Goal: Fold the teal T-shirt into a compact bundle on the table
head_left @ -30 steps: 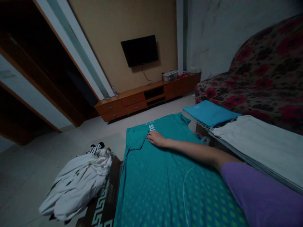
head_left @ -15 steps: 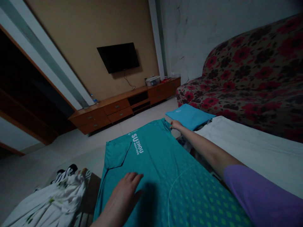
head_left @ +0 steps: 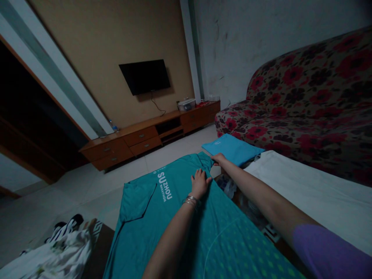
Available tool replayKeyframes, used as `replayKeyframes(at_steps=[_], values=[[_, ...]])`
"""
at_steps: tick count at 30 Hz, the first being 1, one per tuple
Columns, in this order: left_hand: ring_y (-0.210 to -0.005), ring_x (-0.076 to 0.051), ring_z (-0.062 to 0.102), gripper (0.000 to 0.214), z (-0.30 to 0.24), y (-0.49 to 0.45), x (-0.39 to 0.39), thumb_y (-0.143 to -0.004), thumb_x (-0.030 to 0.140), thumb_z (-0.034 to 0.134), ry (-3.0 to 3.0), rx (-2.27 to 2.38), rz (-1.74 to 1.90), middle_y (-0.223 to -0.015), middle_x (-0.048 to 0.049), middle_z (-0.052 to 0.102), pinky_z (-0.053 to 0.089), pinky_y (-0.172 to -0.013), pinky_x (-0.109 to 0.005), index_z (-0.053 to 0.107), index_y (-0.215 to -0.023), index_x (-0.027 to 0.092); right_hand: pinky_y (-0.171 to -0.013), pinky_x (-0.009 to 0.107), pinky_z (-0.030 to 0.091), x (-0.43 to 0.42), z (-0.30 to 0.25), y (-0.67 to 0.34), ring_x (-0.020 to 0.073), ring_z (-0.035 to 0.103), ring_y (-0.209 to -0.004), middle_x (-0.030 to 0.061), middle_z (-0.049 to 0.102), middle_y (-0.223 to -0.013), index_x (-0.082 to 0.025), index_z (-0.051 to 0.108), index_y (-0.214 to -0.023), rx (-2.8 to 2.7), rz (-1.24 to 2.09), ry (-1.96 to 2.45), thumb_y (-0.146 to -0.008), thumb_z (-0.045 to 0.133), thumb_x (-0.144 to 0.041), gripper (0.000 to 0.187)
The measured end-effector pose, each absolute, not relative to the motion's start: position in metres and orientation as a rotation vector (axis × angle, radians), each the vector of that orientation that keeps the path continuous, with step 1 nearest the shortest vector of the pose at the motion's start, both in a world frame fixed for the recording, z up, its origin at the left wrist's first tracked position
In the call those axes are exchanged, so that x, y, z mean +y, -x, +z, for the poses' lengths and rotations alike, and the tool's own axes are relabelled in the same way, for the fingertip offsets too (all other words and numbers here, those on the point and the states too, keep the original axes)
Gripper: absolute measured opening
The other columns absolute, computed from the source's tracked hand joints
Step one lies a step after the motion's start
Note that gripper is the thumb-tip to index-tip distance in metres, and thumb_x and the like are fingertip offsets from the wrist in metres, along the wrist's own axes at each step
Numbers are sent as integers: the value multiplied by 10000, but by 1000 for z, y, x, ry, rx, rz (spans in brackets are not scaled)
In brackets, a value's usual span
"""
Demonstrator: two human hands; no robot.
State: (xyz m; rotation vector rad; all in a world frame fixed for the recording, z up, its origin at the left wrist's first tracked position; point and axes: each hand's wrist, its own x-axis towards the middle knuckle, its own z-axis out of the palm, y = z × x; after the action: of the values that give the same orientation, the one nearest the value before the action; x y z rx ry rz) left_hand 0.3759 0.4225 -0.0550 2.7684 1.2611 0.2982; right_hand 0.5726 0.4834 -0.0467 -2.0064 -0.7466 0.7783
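A teal T-shirt (head_left: 174,217) with white "SUZHOU MARATHON" lettering lies spread out in front of me, its green-dotted part nearest. My left hand (head_left: 200,183), with bangles at the wrist, rests on the shirt, fingers spread and stretched out. Just beyond it, my right hand (head_left: 219,159) pinches the shirt's far right edge, near the sleeve. The left sleeve is laid over onto the shirt body. Close past my right hand lies a folded light blue garment (head_left: 235,149).
A white cloth (head_left: 314,193) covers the surface at right, before a floral sofa (head_left: 290,100). White printed clothing (head_left: 64,252) and a black-and-white striped item (head_left: 65,228) lie at lower left. A wooden TV cabinet (head_left: 142,137) stands under the wall television (head_left: 145,76).
My left hand has moved forward and right, from above the shirt's middle down onto it near my right hand. The right hand keeps its pinch on the edge.
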Motion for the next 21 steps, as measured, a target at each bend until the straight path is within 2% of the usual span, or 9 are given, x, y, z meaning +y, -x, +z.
replayKeyframes(at_steps=[2, 5, 9, 16, 21], values=[[-1411, -266, 268, 559, -61, -378, 420, -954, 519, 302, -2827, 1255, 333, -1515, -116, 337, 266, -1115, -550, 427, -1380, 180, -671, 262, 537, 489, -45, -572, 132, 622, -788, 75, 633, -966, -99, 606, -1077, -801, 767, 2077, -910, 582, -382, 330], [-1410, -260, 265, 583, -65, -377, 416, -956, 532, 259, -2884, 1264, 357, -1517, -111, 334, 258, -1124, -532, 410, -1400, 186, -685, 277, 520, 492, -41, -571, 210, 647, -846, 161, 658, -961, -54, 655, -1021, -873, 680, 2221, -837, 667, -356, 355], [-1410, -267, 261, 608, -64, -375, 415, -957, 540, 217, -2906, 1279, 338, -1520, -126, 318, 261, -1123, -521, 399, -1409, 178, -780, 335, 503, 482, -36, -576, 288, 624, -1014, 263, 627, -1089, -41, 652, -1102, -893, 499, 2420, -889, 562, -253, 314], [-1406, -275, 265, 595, -64, -375, 415, -956, 538, 228, -2901, 1266, 376, -1511, -125, 334, 262, -1120, -530, 419, -1394, 184, -871, 354, 485, 484, -22, -578, 305, 581, -1131, 239, 613, -1173, -92, 668, -1139, -1068, 400, 2538, -862, 600, -420, 435], [-1404, -275, 266, 598, -66, -375, 415, -955, 545, 228, -2890, 1249, 396, -1506, -116, 348, 254, -1122, -542, 421, -1388, 181, -850, 382, 497, 507, -18, -564, 319, 602, -1100, 261, 621, -1137, -62, 676, -1110, -1122, 387, 2521, -854, 619, -373, 407]])
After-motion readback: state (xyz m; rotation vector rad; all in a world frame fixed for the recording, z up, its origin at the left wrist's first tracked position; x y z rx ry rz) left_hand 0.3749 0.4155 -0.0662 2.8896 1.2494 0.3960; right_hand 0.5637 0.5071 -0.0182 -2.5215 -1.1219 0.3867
